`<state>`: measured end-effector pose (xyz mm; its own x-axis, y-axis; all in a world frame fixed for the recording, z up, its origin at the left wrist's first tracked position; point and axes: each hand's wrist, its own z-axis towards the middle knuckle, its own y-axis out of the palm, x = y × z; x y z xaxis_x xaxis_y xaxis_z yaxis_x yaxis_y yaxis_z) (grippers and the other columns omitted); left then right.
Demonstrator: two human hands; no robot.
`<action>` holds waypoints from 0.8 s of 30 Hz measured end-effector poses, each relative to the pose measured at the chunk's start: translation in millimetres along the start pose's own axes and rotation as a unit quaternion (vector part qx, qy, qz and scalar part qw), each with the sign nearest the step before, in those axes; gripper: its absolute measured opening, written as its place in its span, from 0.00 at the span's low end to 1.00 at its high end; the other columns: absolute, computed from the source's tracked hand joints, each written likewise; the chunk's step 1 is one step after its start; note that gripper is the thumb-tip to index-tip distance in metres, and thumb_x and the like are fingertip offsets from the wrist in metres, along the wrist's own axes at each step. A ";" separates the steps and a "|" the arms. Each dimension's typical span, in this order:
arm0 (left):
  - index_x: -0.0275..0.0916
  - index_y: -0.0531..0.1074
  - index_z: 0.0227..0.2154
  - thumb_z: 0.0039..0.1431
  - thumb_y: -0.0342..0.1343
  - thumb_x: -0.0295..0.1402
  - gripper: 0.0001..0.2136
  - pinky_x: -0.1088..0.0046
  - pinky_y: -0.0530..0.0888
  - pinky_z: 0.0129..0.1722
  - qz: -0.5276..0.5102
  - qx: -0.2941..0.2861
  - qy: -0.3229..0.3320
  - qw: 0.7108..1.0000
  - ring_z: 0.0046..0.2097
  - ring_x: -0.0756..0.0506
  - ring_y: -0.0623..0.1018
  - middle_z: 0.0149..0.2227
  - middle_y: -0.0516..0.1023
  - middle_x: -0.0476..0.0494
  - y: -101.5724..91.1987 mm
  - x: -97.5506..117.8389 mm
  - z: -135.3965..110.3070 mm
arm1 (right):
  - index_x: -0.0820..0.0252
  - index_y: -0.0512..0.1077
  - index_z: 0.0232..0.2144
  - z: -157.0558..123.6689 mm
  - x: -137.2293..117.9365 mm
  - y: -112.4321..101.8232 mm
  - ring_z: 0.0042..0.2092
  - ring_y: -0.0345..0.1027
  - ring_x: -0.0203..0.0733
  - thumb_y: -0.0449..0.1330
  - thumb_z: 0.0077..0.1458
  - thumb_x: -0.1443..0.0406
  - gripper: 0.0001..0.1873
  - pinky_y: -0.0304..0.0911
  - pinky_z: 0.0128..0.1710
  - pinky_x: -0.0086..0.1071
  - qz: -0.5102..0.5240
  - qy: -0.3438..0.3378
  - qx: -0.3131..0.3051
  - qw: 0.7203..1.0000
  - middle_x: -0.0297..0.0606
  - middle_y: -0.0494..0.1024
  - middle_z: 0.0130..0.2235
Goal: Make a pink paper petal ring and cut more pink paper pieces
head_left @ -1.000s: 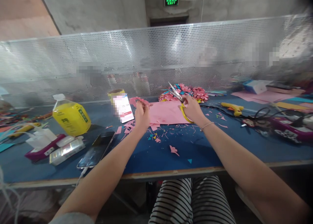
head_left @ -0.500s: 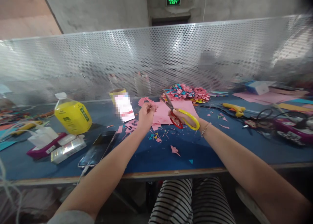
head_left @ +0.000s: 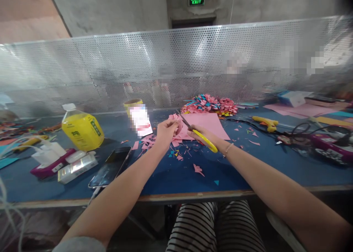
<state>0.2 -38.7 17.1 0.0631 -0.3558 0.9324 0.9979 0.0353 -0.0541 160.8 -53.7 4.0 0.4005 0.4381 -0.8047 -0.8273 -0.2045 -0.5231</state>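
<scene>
My left hand (head_left: 167, 130) is closed, pinching a piece of pink paper (head_left: 178, 120) above the blue table. My right hand (head_left: 199, 132) grips a pair of scissors (head_left: 207, 140) with yellow and red handles; the red loop is mostly hidden by the hand. The blades point up and to the left, beside the pink piece; I cannot tell whether they touch it. Under and behind the hands lies a pink paper sheet (head_left: 211, 123). Pink scraps (head_left: 149, 143) are scattered around it, and a loose pink cutting (head_left: 198, 169) lies nearer the front edge.
Behind the sheet sits a heap of cut paper pieces (head_left: 205, 104). To the left are a yellow bottle (head_left: 82, 130), a dark phone (head_left: 111, 167), a purple power strip (head_left: 52, 165) and a lit, propped-up screen (head_left: 140, 121). A yellow glue gun (head_left: 266, 123) and cords lie right.
The scissors have moved left and tilted, bringing the blades close to the pink piece. My left hand has shifted slightly right, and the pink paper in it now shows larger.
</scene>
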 end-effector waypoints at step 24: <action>0.37 0.71 0.21 0.45 0.55 0.34 0.06 0.77 0.57 0.15 -0.006 -0.012 0.018 1.000 0.17 0.56 0.62 0.18 0.69 0.50 1.7 5.1 -3.9 | 0.59 0.61 0.30 -6.0 -7.6 -0.7 0.20 0.50 0.28 0.53 0.48 0.50 0.18 0.49 0.18 0.25 0.065 0.047 -0.032 0.996 0.26 0.58 0.20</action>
<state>2.3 -44.1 20.3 0.0505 -0.3901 0.9194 0.9986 0.0086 -0.0513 160.7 -62.2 8.9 0.3293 0.3219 -0.8877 -0.8489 -0.3107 -0.4276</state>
